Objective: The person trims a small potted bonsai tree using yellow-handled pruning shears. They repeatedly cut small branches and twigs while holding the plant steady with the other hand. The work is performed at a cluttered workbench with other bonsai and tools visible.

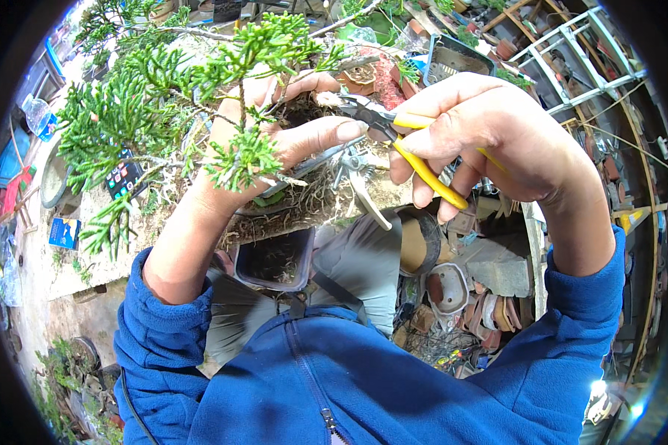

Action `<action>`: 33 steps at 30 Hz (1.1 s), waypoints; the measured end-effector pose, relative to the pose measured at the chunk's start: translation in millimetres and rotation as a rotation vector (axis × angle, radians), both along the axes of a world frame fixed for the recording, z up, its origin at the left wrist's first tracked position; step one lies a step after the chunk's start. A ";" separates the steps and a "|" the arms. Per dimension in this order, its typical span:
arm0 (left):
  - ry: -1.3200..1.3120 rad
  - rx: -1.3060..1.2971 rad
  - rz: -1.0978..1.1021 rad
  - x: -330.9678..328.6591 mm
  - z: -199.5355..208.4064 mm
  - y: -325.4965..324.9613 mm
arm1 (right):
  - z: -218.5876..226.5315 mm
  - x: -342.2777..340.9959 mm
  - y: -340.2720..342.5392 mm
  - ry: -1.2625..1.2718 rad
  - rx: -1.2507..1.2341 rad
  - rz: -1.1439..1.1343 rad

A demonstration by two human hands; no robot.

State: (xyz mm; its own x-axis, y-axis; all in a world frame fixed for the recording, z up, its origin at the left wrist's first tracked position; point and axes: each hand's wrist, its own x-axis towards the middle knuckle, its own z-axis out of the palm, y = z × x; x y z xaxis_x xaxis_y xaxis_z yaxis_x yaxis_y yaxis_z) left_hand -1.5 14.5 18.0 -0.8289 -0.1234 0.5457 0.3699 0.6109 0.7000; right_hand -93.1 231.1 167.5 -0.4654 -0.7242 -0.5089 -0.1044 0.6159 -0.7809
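A juniper (252, 52) with bright green foliage spreads over the upper left. My left hand (312, 141) is closed around its woody stem, thumb stretched to the right; leaves hide part of the fingers. In my right hand (497, 122) is a pair of yellow-handled pliers (429, 175), gripped by the handles. Their dark jaws touch or nearly touch a pale broken wood end by my left fingertips; whether they bite on it I cannot tell. Just below lie pruning shears (367, 199) with pale metal handles, among dry roots and moss.
A dark plastic tray (274, 259) stands by my lap. Left on the pale slab (96, 259) are a smartphone (124, 178) and a small blue box (64, 233). Stacked pots, an oval pot (448, 288) among them, crowd the right, below a pale metal frame (571, 63).
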 end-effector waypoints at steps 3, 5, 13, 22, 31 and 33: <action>-0.131 0.162 -0.013 -0.6 0.3 1.6 | 2.4 -2.4 -2.5 0.071 0.053 0.071; -0.184 0.266 -0.053 -2.8 -1.2 3.3 | 3.5 -4.5 -4.3 0.177 0.058 0.183; -0.031 0.226 -0.082 0.6 -2.8 3.3 | 7.2 -0.7 -7.5 0.313 0.060 0.234; -0.014 0.158 -0.040 -1.2 -2.3 2.2 | 13.5 5.9 -9.5 0.273 0.093 0.128; -0.060 0.304 -0.076 1.3 -1.0 5.2 | 15.1 8.8 -11.2 0.368 0.086 0.115; -0.026 0.243 -0.064 1.0 -1.0 5.0 | 16.1 8.9 -12.4 0.313 0.106 0.071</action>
State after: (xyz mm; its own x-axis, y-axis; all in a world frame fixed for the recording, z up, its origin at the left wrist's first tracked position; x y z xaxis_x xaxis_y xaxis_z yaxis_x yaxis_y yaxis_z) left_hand -0.5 19.5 17.0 -0.8527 -0.1950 0.4847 0.3822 0.3999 0.8331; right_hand -84.1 218.7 183.7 -0.5612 -0.7111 -0.4235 -0.3743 0.6745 -0.6364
